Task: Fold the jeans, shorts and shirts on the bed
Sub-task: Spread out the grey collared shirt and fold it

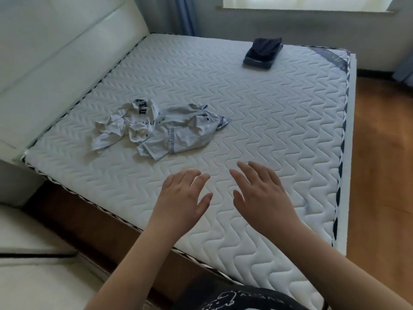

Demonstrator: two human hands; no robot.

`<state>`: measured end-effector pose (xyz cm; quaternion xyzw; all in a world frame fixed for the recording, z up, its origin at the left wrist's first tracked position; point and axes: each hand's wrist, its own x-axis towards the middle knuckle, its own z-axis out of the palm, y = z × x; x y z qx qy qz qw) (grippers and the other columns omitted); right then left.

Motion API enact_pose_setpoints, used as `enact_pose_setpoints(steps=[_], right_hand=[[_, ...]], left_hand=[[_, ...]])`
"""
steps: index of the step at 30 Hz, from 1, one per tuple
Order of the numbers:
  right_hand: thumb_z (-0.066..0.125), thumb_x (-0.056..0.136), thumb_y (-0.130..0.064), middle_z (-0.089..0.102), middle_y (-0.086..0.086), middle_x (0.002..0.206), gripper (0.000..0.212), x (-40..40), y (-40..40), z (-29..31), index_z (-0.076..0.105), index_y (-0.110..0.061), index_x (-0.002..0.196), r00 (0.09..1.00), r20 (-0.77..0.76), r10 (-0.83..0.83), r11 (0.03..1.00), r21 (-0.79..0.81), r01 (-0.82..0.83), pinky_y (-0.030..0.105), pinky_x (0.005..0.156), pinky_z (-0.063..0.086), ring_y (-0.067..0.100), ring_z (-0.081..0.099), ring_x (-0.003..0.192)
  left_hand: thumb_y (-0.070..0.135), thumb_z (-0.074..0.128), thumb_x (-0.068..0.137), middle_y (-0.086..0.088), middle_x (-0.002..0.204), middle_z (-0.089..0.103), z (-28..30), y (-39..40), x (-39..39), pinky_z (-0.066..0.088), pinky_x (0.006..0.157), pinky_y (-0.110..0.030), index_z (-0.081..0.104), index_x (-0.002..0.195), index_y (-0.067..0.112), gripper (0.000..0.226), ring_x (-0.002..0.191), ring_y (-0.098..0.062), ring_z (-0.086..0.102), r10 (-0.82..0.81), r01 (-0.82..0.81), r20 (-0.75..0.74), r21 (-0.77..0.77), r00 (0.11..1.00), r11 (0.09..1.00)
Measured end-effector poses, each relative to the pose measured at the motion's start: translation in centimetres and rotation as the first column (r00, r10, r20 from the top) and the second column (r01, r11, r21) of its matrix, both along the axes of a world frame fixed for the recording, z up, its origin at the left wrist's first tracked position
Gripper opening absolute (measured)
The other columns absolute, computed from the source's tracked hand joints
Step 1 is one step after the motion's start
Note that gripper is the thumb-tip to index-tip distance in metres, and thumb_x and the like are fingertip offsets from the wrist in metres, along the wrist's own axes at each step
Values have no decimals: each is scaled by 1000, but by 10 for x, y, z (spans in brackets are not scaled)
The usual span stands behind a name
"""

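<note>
A crumpled heap of pale shirts (156, 128) with dark lettering lies on the white quilted mattress (257, 121), left of its middle. At the far right of the mattress sits a folded stack of dark blue garments (263, 52). My left hand (181, 198) and my right hand (259, 193) hover side by side over the near part of the mattress, fingers spread and straight, holding nothing. Both hands are a short way nearer to me than the shirt heap and touch no clothing.
A white padded headboard (67, 52) runs along the left. Wooden floor (380, 175) lies beyond the mattress's right edge. A window and blue curtain (185, 14) are at the back wall. White furniture (33, 253) stands at the lower left.
</note>
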<state>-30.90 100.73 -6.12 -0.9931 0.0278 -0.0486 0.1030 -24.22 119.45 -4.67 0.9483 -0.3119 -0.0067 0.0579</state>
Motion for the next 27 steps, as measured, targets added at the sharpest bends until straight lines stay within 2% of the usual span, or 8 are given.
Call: enact_pose_setpoints(steps=[2, 4, 7, 11, 15, 17, 22, 27], right_hand=[[56, 93, -31, 49, 6, 145, 46, 15, 11, 1, 54, -17, 137, 999, -1, 34, 999, 10, -34, 43, 113, 30, 27, 42, 137], [51, 95, -33, 44, 5, 149, 48, 32, 27, 3, 50, -18, 141, 997, -19, 74, 997, 9, -74, 42, 115, 25, 26, 36, 140], [58, 91, -30, 51, 7, 144, 46, 57, 60, 3, 55, -17, 136, 995, -9, 102, 995, -2, -102, 43, 112, 31, 28, 43, 135], [62, 87, -29, 54, 7, 140, 47, 97, 111, -8, 59, -16, 132, 995, 2, 100, 995, -20, -100, 43, 109, 36, 29, 48, 132], [53, 93, -29, 45, 8, 148, 48, 140, 179, -20, 50, -17, 140, 999, -33, 35, 997, -68, -37, 43, 116, 24, 28, 36, 140], [55, 92, -28, 46, 9, 147, 49, 159, 211, -23, 51, -16, 139, 999, -47, 1, 996, -84, -5, 44, 116, 24, 29, 36, 140], [67, 83, -24, 56, 10, 138, 49, 184, 258, -22, 61, -14, 130, 995, -49, -83, 994, -77, 79, 44, 110, 35, 30, 49, 132], [65, 85, -28, 52, 8, 143, 51, 188, 267, -30, 56, -17, 134, 980, -121, -156, 987, -59, 150, 44, 112, 32, 29, 44, 135]], left_hand=[[41, 55, 94, -1, 129, 59, 0, 15, 7, 38, 102, -41, 58, 130, 21, 42, 123, -23, 53, 35, -35, 25, -9, 999, 999], [45, 46, 95, 0, 130, 59, 2, 34, 18, 38, 102, -41, 58, 131, 21, 45, 123, -23, 52, 72, -72, 36, -12, 997, 997], [49, 34, 93, 1, 129, 58, -1, 71, 40, 38, 102, -40, 56, 132, 22, 53, 123, -22, 52, 106, -105, 39, -23, 994, 994], [44, 47, 95, 0, 132, 56, -19, 128, 84, 37, 104, -41, 51, 137, 22, 48, 126, -23, 50, 134, -133, 35, -52, 990, 990], [48, 43, 97, -4, 138, 47, -33, 186, 132, 36, 105, -42, 35, 147, 21, 58, 129, -25, 43, 90, -89, 17, -59, 996, 994], [51, 37, 97, -5, 138, 48, -34, 215, 153, 38, 104, -42, 38, 146, 19, 58, 129, -26, 44, 69, -67, 36, -47, 997, 997], [48, 37, 93, -7, 132, 54, -36, 266, 202, 43, 99, -44, 47, 141, 16, 58, 124, -28, 50, -30, 31, 24, -20, 999, 999], [48, 34, 92, -7, 133, 55, -45, 270, 230, 42, 99, -45, 50, 140, 16, 60, 126, -28, 50, -78, 78, -39, -2, 996, 997]])
